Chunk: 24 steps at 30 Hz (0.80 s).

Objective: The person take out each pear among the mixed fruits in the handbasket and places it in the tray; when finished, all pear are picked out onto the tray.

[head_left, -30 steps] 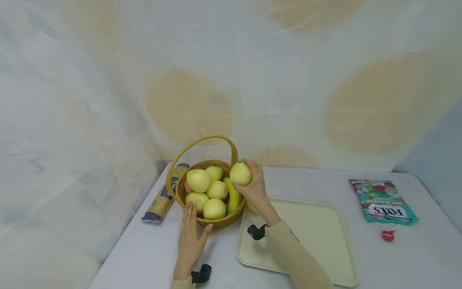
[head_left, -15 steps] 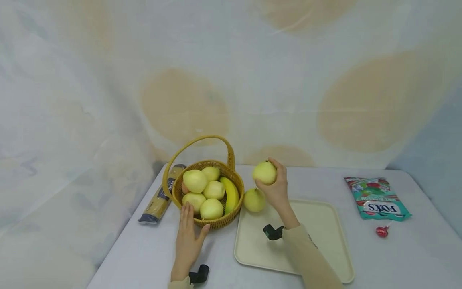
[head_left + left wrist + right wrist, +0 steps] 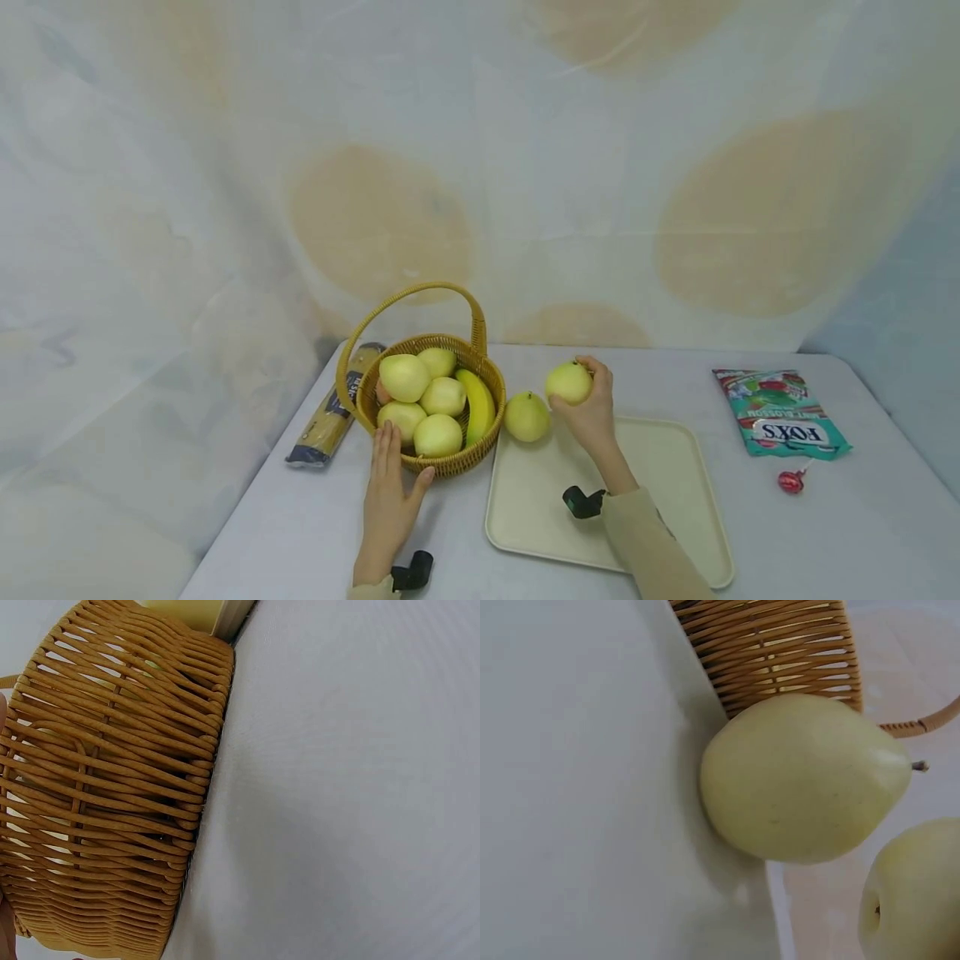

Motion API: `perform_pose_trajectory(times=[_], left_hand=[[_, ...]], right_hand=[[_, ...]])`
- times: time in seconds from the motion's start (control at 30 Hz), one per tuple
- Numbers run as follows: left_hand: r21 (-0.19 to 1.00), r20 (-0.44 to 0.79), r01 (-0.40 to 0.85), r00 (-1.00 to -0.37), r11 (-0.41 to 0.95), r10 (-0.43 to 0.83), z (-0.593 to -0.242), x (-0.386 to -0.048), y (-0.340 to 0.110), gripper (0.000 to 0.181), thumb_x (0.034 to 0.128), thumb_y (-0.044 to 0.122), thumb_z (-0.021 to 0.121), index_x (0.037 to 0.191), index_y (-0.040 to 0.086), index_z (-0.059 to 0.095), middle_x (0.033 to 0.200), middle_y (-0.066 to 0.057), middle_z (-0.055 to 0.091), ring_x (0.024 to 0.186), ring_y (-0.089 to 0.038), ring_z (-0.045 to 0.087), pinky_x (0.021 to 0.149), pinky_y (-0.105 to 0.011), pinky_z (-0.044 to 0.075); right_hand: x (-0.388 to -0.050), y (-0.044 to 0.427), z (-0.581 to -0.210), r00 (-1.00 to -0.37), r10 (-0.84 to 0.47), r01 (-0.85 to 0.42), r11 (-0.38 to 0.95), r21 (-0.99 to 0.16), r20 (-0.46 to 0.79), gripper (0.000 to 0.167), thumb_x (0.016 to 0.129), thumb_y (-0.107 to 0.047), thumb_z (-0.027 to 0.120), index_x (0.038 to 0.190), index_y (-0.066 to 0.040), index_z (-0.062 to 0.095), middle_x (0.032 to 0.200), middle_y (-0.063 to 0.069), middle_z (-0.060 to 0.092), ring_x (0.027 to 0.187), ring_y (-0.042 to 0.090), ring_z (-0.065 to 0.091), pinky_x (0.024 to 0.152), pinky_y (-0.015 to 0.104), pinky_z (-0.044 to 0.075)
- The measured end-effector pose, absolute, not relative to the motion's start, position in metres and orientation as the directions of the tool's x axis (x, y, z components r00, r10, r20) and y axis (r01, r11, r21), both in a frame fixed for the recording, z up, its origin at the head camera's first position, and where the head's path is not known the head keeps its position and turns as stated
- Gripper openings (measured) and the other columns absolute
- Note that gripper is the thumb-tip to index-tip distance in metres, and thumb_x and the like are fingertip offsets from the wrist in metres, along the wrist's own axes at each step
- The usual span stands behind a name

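Note:
My right hand (image 3: 592, 417) grips a pale green pear (image 3: 568, 382) over the back edge of the cream tray (image 3: 600, 500); the right wrist view shows that pear (image 3: 919, 892) at lower right. A second pear (image 3: 527, 417) rests at the tray's back left corner, beside the wicker basket (image 3: 465, 460). Several pears (image 3: 438, 435) and a banana (image 3: 480, 407) lie in the basket. My left hand (image 3: 390, 508), fingers straight, touches the basket's front left rim. In the left wrist view the basket's woven side (image 3: 105, 787) fills the left part.
A pack of pasta (image 3: 330, 421) lies left of the basket, whose tall handle (image 3: 423, 287) arches above it. On the right are a teal candy bag (image 3: 783, 417) and a small red wrapped candy (image 3: 791, 481). A patterned cloth hangs behind the table.
My right hand has carried its pear from the basket's right rim rightward to the tray's back edge, lowering lately. The second pear came into fuller view. My left hand stays at the basket.

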<state>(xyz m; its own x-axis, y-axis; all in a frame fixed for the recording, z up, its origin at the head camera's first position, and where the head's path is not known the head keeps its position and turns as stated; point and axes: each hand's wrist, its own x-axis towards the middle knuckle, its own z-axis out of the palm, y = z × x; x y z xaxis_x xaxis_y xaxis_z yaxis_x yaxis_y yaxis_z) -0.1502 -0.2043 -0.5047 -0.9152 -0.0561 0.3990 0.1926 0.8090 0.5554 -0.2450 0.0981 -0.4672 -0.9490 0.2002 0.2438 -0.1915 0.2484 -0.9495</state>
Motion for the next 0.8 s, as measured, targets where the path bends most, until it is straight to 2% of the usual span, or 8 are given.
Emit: perform_pose_trajectory(times=[0.13, 0.3, 0.47, 0.8], left_hand=[[0.563, 0.383, 0.183, -0.922, 0.806, -0.059, -0.504, -0.151, -0.204, 0.085, 0.0915, 0.038, 0.064, 0.155, 0.006, 0.017, 0.163, -0.016, 0.015, 0.15, -0.036, 0.011, 0.121, -0.05, 0.016], [0.561, 0.383, 0.18, -0.922, 0.808, -0.061, -0.505, -0.152, -0.204, 0.085, 0.0914, 0.038, 0.064, 0.155, 0.005, 0.018, 0.162, -0.017, 0.015, 0.15, -0.037, 0.012, 0.121, -0.05, 0.017], [0.553, 0.387, 0.181, -0.92, 0.813, -0.059, -0.505, -0.152, -0.204, 0.085, 0.0915, 0.038, 0.064, 0.155, 0.005, 0.017, 0.162, -0.018, 0.016, 0.15, -0.037, 0.011, 0.121, -0.05, 0.016], [0.55, 0.402, 0.185, -0.913, 0.814, -0.064, -0.506, -0.151, -0.204, 0.085, 0.0915, 0.038, 0.064, 0.155, 0.006, 0.018, 0.162, -0.018, 0.017, 0.151, -0.034, 0.01, 0.124, -0.037, 0.007]], right_hand=[[-0.243, 0.102, -0.478, -0.947, 0.212, -0.187, 0.244, -0.951, 0.241, 0.074, 0.071, 0.004, 0.073, 0.135, -0.007, 0.038, 0.135, 0.018, 0.035, 0.124, 0.035, 0.042, 0.102, 0.057, 0.04], [-0.242, 0.106, -0.487, -0.952, 0.2, -0.181, 0.246, -0.952, 0.233, 0.073, 0.07, 0.004, 0.072, 0.133, -0.007, 0.037, 0.131, 0.017, 0.036, 0.119, 0.033, 0.041, 0.096, 0.053, 0.043], [-0.24, 0.106, -0.491, -0.959, 0.196, -0.157, 0.237, -0.959, 0.206, 0.071, 0.07, 0.004, 0.07, 0.132, -0.005, 0.036, 0.13, 0.017, 0.035, 0.118, 0.032, 0.039, 0.097, 0.052, 0.041], [-0.241, 0.105, -0.502, -0.96, 0.201, -0.147, 0.236, -0.961, 0.196, 0.066, 0.068, 0.005, 0.069, 0.125, -0.003, 0.038, 0.125, 0.016, 0.037, 0.118, 0.032, 0.04, 0.098, 0.05, 0.039]])
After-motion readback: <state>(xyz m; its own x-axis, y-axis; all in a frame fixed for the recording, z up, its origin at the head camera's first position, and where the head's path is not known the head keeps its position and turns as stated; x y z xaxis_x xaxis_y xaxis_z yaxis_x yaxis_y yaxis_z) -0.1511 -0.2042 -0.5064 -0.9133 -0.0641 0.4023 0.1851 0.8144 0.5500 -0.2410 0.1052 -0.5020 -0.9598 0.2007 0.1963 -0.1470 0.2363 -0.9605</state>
